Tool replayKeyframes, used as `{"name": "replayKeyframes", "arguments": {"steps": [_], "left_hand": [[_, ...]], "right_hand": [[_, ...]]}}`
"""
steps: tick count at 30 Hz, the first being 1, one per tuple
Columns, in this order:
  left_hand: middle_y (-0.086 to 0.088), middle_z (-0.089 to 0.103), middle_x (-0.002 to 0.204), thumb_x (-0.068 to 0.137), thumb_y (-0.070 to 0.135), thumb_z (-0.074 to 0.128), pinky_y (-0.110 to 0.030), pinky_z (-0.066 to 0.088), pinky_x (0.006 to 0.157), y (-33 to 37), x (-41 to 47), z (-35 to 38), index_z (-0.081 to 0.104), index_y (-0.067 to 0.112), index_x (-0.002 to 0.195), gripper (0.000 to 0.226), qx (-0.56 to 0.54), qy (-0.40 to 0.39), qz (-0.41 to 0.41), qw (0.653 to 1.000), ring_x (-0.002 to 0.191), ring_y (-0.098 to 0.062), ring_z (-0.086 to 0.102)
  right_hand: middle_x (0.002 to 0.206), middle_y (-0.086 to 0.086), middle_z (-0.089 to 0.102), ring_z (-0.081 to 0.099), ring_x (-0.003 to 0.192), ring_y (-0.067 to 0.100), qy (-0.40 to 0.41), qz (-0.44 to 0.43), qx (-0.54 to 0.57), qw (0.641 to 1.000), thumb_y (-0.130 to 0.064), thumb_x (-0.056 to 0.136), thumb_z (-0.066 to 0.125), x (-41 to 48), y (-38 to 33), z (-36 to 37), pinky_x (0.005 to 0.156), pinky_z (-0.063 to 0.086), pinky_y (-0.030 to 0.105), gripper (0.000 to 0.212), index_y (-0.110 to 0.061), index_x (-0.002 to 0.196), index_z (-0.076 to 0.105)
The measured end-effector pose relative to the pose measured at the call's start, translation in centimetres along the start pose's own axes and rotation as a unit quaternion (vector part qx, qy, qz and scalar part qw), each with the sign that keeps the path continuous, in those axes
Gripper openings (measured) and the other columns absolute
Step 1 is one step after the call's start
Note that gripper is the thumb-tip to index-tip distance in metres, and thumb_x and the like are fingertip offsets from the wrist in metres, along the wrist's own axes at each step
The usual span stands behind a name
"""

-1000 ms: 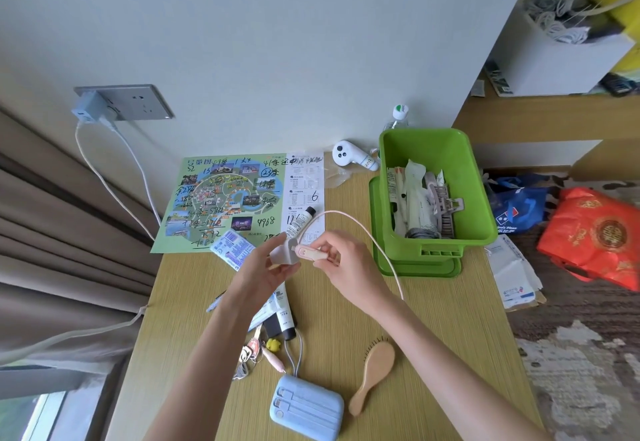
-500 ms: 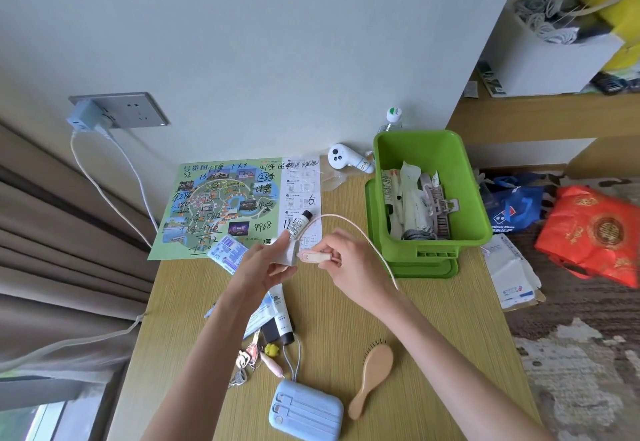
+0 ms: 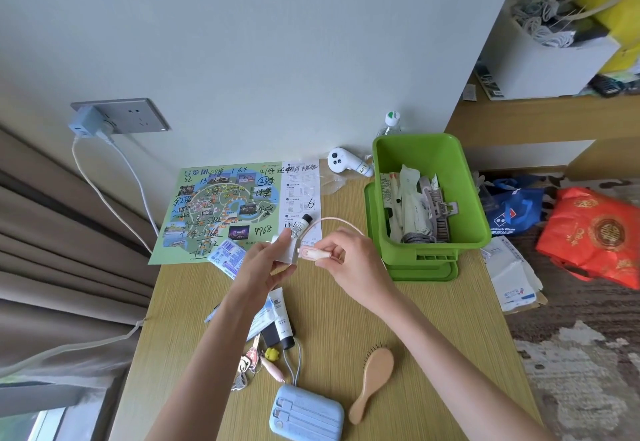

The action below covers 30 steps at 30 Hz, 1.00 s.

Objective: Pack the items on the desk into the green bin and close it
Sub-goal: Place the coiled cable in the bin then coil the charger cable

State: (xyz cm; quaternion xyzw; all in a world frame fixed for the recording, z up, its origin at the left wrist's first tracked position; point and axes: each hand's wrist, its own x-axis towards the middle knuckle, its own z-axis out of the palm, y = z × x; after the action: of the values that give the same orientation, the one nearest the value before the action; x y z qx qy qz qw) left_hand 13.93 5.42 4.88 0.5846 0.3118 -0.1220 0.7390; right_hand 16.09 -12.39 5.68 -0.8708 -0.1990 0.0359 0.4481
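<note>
Green bin [image 3: 419, 153] just right of right hand [image 3: 349, 264]

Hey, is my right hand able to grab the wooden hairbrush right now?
Probably not yet: the right hand pinches the pink plug at the white adapter held by the left hand. The hairbrush lies uncovered beside that forearm, so once the plug is released the way looks free.

A bedroom or hotel room, lived in: a wood-grain worktop [image 3: 433, 319] against a plain wall, heavy pleated curtains [image 3: 52, 250] left of it, a wall socket [image 3: 135, 115] above it, a scribbled park map [image 3: 221, 208] on it, shopping bags [image 3: 595, 236] on patterned carpet [image 3: 588, 354] to its right.
</note>
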Motion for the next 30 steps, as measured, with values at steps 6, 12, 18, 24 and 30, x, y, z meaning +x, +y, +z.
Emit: {"name": "replayKeyframes", "arguments": {"steps": [6,12,18,24,30], "left_hand": [[-0.01,0.061,0.094,0.087,0.045,0.064,-0.032,0.053,0.077,-0.02,0.16,0.25,0.054,-0.011,0.124,0.067,0.0,-0.014,0.003,1.0,0.085,-0.018,0.058],[-0.005,0.057,0.081,0.087,0.048,0.063,-0.029,0.051,0.072,0.1,0.1,0.58,0.06,-0.002,0.111,0.056,0.003,-0.028,0.006,1.0,0.07,-0.013,0.053],[-0.004,0.056,0.077,0.089,0.046,0.061,-0.029,0.051,0.073,0.1,0.43,0.75,0.046,-0.017,0.124,0.073,0.033,-0.014,0.029,0.999,0.07,-0.013,0.059],[-0.007,0.057,0.08,0.081,0.054,0.064,-0.028,0.051,0.069,-0.01,0.73,0.72,0.054,-0.009,0.115,0.072,0.024,-0.014,0.038,0.999,0.066,-0.011,0.057],[-0.006,0.054,0.08,0.075,0.06,0.064,-0.022,0.049,0.058,0.12,0.71,0.92,0.053,0.005,0.107,0.065,0.02,-0.019,0.036,0.999,0.063,-0.011,0.05]], "right_hand": [[0.092,-0.004,0.065,0.061,0.073,0.01,-0.003,0.002,-0.005,1.0,-0.012,0.08,0.077,-0.13,-0.07,-0.29,0.069,0.054,0.034,0.018,-0.011,0.097,0.072],[0.093,-0.001,0.065,0.062,0.075,0.014,-0.002,0.001,-0.016,1.0,-0.012,0.081,0.076,-0.13,-0.12,-0.58,0.07,0.054,0.037,0.017,-0.01,0.097,0.071],[0.092,-0.001,0.064,0.062,0.074,0.013,-0.003,-0.002,-0.024,1.0,-0.013,0.081,0.076,-0.18,-0.3,-0.58,0.069,0.053,0.036,0.018,-0.009,0.097,0.07],[0.091,-0.003,0.062,0.061,0.074,0.013,0.005,-0.008,-0.028,1.0,-0.013,0.081,0.076,-0.25,-0.46,-0.5,0.068,0.053,0.036,0.016,-0.009,0.095,0.069],[0.088,-0.006,0.061,0.058,0.071,0.011,0.017,0.007,-0.016,1.0,-0.013,0.082,0.073,-0.44,-0.59,-0.31,0.065,0.052,0.036,0.013,-0.013,0.093,0.066]]}}
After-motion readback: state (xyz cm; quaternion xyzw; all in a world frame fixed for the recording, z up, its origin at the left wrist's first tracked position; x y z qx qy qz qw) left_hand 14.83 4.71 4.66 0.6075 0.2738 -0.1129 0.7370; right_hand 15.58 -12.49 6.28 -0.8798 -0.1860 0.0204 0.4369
